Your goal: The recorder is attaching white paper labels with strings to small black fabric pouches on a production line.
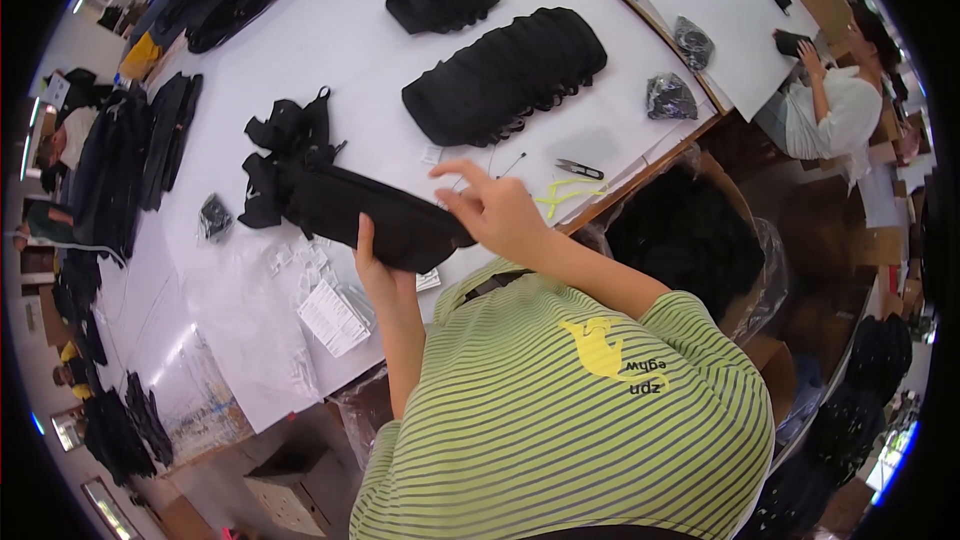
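A flat, oblong black fabric pouch (pixel 375 215) is held over the near part of the white table, slanting down to the right. My left hand (pixel 385 275) grips its lower edge, the thumb lying against the front and the other fingers hidden behind. By the pouch's right end is my right hand (pixel 500 215), index finger stretched out and thumb apart; its lower fingers are partly hidden, and I see nothing between them. Beyond the pouch's left end lies a loose heap of black pouches (pixel 285 130), one with a ring on a strap.
Overlapping black pouches lie in a long row (pixel 505 75) and a shorter pile (pixel 440 0). Thread snips (pixel 580 169) and yellow-green strips (pixel 560 195) are at right; white printed labels (pixel 335 318) lie near the front edge. A carton of black goods (pixel 685 240) stands beside me. A co-worker (pixel 835 90) handles a black item.
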Available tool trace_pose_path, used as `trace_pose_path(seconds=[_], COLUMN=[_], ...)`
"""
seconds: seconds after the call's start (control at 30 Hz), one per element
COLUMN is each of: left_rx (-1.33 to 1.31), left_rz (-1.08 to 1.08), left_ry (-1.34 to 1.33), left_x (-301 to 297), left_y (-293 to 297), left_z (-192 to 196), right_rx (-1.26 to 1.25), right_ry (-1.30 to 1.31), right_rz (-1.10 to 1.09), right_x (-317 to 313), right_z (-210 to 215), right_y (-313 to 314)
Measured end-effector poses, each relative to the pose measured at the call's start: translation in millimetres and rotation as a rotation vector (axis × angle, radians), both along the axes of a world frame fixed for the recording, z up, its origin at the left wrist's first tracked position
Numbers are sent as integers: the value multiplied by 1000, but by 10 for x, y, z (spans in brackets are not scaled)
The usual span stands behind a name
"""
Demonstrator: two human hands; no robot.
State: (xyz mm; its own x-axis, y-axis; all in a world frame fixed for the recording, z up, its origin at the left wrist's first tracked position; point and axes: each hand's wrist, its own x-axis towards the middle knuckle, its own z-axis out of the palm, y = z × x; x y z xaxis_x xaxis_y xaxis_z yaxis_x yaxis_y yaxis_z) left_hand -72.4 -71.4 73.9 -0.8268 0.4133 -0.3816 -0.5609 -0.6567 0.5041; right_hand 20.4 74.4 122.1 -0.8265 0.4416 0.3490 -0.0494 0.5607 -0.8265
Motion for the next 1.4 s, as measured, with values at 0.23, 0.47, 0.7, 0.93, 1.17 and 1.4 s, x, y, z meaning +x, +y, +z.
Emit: trace_pose_path(seconds=[0.23, 0.47, 0.7, 0.93, 1.17, 1.4], left_rx=[-26, -202, -273, 179, 186, 151], left_rz=[52, -319, -307, -212, -118, -129], left_ry=[190, 224, 172, -54, -53, -12], left_x=[-109, 156, 113, -179, -254, -197], left_y=[34, 135, 113, -21, -150, -145], left_z=[339, 557, 488, 223, 197, 198], right_rx=[-171, -403, -4, -166, -257, -265], right_ry=[-23, 144, 354, 71, -6, 26], right_rz=[78, 186, -55, 359, 459, 528], right_x=[-210, -530, -591, -200, -37, -14], right_z=[-14, 236, 140, 259, 223, 223], right_y=[101, 258, 298, 2, -82, -66])
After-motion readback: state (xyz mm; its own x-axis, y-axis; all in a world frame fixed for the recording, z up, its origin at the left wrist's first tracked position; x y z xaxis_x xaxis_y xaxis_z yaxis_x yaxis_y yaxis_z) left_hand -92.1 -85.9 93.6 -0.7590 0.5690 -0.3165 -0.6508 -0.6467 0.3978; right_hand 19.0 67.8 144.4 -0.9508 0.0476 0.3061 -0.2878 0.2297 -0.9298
